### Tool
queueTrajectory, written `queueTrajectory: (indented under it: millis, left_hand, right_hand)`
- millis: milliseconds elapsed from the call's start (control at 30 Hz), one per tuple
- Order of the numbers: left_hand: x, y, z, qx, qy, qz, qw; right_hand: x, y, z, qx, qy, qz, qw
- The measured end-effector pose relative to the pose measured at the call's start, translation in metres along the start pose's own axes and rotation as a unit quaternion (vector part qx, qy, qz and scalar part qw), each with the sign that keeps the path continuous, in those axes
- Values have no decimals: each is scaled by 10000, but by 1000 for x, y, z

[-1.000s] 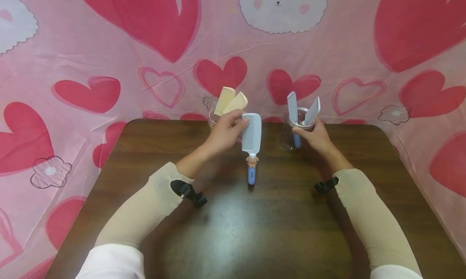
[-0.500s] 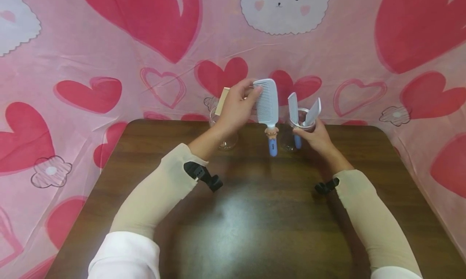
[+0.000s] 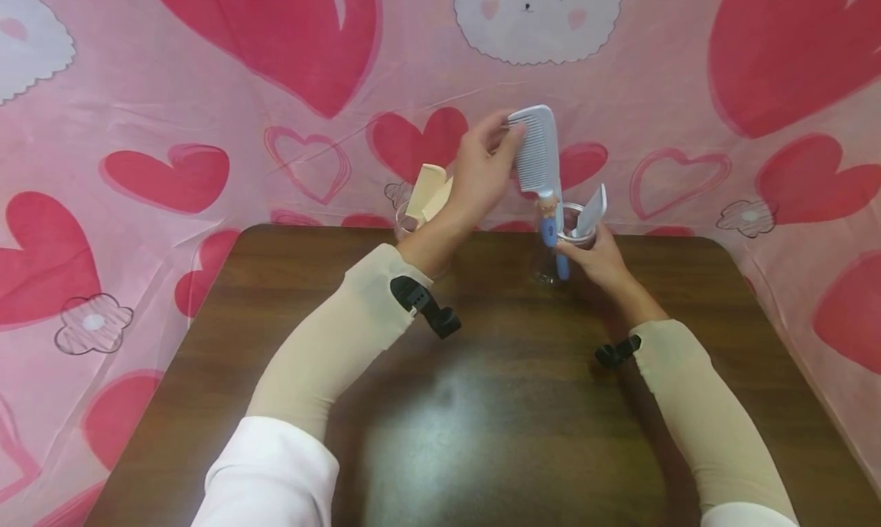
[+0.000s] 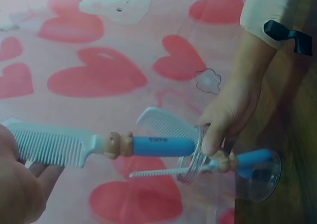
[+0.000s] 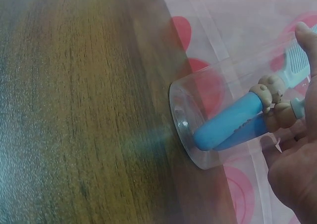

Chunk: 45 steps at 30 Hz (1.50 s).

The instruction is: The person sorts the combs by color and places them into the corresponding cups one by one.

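My left hand (image 3: 482,164) pinches a pale blue comb (image 3: 542,148) by the top of its toothed head. Its blue handle (image 4: 163,146), with a small brown animal figure above it, points down. In the left wrist view the handle's end is at the rim of a clear jar (image 5: 185,130); whether it is inside, I cannot tell. My right hand (image 3: 600,253) grips this jar near its rim. Two similar combs stand in the jar; one comb (image 3: 592,209) leans right, and the other is partly hidden in the head view. Their handles (image 5: 230,120) reach the jar's bottom.
Left of this jar, two cream combs (image 3: 428,187) stick out of another clear jar (image 3: 406,219), mostly hidden behind my left forearm. Both jars are near the far edge of the dark wooden table (image 3: 509,420). A pink heart-patterned cloth (image 3: 310,68) hangs behind.
My left hand has lifted the comb and carried it right, from in front of the cream combs to above the right jar. My right hand has stayed on its jar.
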State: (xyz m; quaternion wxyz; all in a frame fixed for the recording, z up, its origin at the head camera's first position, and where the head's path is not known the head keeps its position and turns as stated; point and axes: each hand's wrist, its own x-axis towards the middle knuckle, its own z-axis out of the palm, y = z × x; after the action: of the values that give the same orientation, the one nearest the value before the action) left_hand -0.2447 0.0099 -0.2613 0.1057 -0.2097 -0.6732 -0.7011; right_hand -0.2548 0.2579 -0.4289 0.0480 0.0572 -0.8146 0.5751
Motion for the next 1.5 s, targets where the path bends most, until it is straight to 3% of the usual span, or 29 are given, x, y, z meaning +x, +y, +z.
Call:
queueTrajectory:
  millis: [133,400,633,867,1133,1500]
  left_hand:
    - [6,-6,11,-86,177,127,9997]
    - [15,-23,29,27,276,407,9988]
    - [16,-40,40,-178,414,358,9983]
    - [15,-53,49,-234,373,278,9986]
    - [16,-62,56,-429,425,387,9974]
    - [16,-58,62,427,-62,374,9984]
  right_hand:
    - [0,-5,0,-6,-81,-9,10000]
    - [-15,-35,4,-71,-117,-24,9999]
    - [0,0,1,-116,24,-40,9999]
    - [0,0,0,-194,56,18,9998]
    - [-2,-2,1,-173,75,51,9998]
    - [-2,-1,1,-94,89,-177,9998]
